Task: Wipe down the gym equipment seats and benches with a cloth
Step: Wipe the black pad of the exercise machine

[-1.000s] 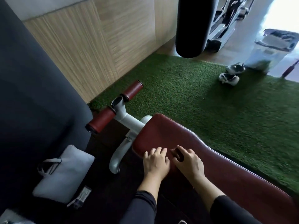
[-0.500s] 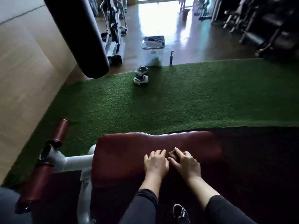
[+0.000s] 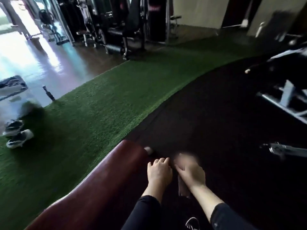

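Observation:
A dark red padded bench runs from the lower left up to its rounded end near the middle of the head view. My left hand rests on the bench's right edge near that end, its fingers bent over the edge. My right hand is just beside it, off the pad and over the black floor, blurred by motion. A small dull-coloured cloth hangs below its palm and wrist, so it seems to hold the cloth. The fingers themselves are too blurred to read.
Green turf lies left of the bench, with a pair of shoes and a white bin at its far left. Black rubber flooring lies to the right, with a metal machine frame. Weight machines line the back.
The view has swung right along the bench. Both hands have slid from the middle of the pad to its right edge, and the right hand has come off the pad with the cloth.

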`<state>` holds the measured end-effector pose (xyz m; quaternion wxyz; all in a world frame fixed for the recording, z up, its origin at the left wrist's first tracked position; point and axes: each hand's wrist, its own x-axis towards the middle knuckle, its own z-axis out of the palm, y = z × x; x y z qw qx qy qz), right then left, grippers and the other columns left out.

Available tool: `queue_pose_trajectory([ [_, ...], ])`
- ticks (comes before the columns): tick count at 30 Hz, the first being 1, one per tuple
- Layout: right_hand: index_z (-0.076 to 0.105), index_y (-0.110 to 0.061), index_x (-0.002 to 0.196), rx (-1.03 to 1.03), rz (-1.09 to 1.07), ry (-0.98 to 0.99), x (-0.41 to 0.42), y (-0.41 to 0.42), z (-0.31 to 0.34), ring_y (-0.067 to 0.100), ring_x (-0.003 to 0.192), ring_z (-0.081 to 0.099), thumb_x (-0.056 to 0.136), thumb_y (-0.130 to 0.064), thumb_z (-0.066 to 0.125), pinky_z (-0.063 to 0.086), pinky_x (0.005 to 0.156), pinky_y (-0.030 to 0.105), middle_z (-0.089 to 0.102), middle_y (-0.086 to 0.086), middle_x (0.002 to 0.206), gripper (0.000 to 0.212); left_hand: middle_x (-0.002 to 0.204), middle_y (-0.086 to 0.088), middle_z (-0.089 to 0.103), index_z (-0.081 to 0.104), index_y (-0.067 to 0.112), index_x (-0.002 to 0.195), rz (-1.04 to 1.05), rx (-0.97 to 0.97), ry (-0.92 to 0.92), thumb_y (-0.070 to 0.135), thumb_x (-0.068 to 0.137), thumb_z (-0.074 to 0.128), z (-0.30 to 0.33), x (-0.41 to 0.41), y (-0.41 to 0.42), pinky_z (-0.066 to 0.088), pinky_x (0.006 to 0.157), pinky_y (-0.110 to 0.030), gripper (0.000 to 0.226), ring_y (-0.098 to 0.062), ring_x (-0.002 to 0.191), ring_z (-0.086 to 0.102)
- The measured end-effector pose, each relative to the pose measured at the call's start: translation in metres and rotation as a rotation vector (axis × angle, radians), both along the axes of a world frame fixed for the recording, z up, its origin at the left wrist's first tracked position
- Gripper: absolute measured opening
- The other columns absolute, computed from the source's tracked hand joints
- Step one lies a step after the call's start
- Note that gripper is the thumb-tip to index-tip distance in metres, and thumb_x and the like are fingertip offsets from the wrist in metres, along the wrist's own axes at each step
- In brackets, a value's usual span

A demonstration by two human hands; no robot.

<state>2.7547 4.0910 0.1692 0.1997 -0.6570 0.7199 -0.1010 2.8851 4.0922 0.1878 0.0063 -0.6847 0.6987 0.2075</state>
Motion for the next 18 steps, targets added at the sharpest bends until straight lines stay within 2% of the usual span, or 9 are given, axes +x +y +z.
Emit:
queue_pose_trajectory([
  [5,0.037,-0.036,0.142,0.001,-0.205,-0.031,-0.100,-0.034,0.000,0.016,0.112,0.058,0.091,-0.053,0.049,0.048,0.085,0.028,0.043,-0.008,0.139,0.056,0.135,0.007,0.053,0.048,0.028,0.133,-0.237,0.012,-0.013,0.034,0.097,0.037,0.001,-0.104,-0.061,0.032,0.102,-0.039,0.038,-0.017,0.126,0.046],
  [12,0.046,-0.031,0.136,-0.067,-0.474,-0.092,-0.219,-0.064,-0.001,0.006,0.103,0.060,0.088,-0.052,0.054,0.051,0.081,0.024,0.057,-0.011,0.118,0.053,0.134,0.008,0.053,0.048,0.027,0.134,-0.493,-0.006,-0.027,0.035,0.098,0.036,0.000,-0.238,-0.125,0.032,0.103,-0.036,0.039,-0.015,0.126,0.046],
  [15,0.048,-0.029,0.133,-0.079,-0.574,-0.124,-0.254,-0.079,-0.002,0.005,0.100,0.060,0.089,-0.050,0.055,0.045,0.074,0.017,0.059,-0.010,0.115,0.050,0.129,0.005,0.057,0.050,0.026,0.129,-0.605,-0.030,-0.066,0.035,0.098,0.038,0.000,-0.277,-0.152,0.036,0.099,-0.035,0.035,-0.017,0.122,0.050],
  [18,0.048,-0.028,0.134,-0.082,-0.652,-0.139,-0.285,-0.107,-0.007,0.007,0.101,0.060,0.089,-0.051,0.054,0.045,0.076,0.019,0.059,-0.008,0.117,0.051,0.127,0.004,0.057,0.051,0.023,0.128,-0.671,-0.045,-0.100,0.035,0.097,0.040,-0.003,-0.312,-0.188,0.036,0.097,-0.035,0.035,-0.018,0.120,0.051],
])
